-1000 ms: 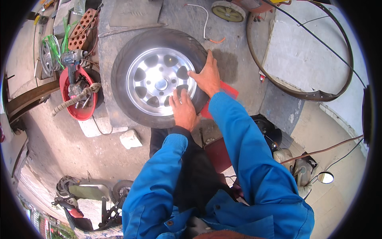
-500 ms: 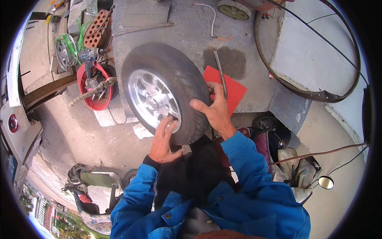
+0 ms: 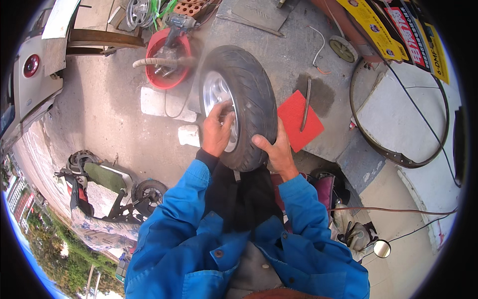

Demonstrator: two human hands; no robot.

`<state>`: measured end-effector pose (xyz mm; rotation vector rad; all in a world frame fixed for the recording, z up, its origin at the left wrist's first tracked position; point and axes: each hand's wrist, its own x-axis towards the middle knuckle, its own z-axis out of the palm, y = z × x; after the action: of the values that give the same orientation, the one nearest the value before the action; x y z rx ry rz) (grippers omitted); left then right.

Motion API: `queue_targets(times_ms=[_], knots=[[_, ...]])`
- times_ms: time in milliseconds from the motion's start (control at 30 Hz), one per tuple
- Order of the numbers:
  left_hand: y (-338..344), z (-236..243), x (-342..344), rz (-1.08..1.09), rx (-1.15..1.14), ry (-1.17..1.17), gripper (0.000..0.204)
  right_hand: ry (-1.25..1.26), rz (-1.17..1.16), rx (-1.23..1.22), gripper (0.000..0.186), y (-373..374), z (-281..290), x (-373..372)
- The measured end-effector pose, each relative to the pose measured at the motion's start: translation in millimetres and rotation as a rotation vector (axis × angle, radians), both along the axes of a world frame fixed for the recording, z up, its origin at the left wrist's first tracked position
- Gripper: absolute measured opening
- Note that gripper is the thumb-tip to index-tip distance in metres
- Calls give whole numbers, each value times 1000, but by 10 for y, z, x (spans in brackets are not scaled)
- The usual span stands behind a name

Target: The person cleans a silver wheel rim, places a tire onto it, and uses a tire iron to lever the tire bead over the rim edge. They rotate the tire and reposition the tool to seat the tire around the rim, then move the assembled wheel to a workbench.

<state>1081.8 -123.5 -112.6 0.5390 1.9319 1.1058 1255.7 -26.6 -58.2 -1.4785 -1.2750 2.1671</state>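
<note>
A wheel stands upright in front of me, its black treaded tire (image 3: 256, 99) round a silver spoked rim (image 3: 215, 89). My left hand (image 3: 217, 132) is at the rim side, its fingers bent in among the spokes and closed on the wheel. On the opposite side, my right hand (image 3: 279, 155) grips the tire, thumb on the tread and fingers round the far sidewall. The fingertips of that hand are partly hidden behind the tire.
Left of the wheel, a red basin (image 3: 152, 55) holds an impact wrench (image 3: 177, 27) and metal parts. To the right, a tire lever (image 3: 305, 104) lies across a red mat (image 3: 294, 132). A white block (image 3: 189, 135) sits near my left hand. A parked scooter (image 3: 107, 179) stands lower left.
The view has shifted, and the wheel has turned so more tread faces me. My left hand has moved from the rim's lower edge in among the spokes. The right hand stays on the tire.
</note>
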Motion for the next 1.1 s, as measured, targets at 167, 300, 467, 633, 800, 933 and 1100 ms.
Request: queue_targets(times_ms=[167,300,467,633,800,933,1100], knots=[[-109,-134,-136,-205,117,472,20,-2,-11,14,100,-105,68,-126],[-79,-169,-219,-330,141,676,12,20,-57,5,102,-213,89,-187],[-102,-339,-207,-430,-23,604,14,-19,-64,140,105,-455,-81,-81],[-72,-172,-210,-235,-271,32,23,-25,-113,108,104,-603,-87,-50],[-196,-49,-211,-259,-29,177,20,-42,-76,108,102,-670,24,-110],[-183,-169,-261,-395,-32,351,21,-64,-65,130,101,-687,7,-116],[-253,-198,-253,-306,-193,230,26,-84,-40,87,103,-721,114,-190]])
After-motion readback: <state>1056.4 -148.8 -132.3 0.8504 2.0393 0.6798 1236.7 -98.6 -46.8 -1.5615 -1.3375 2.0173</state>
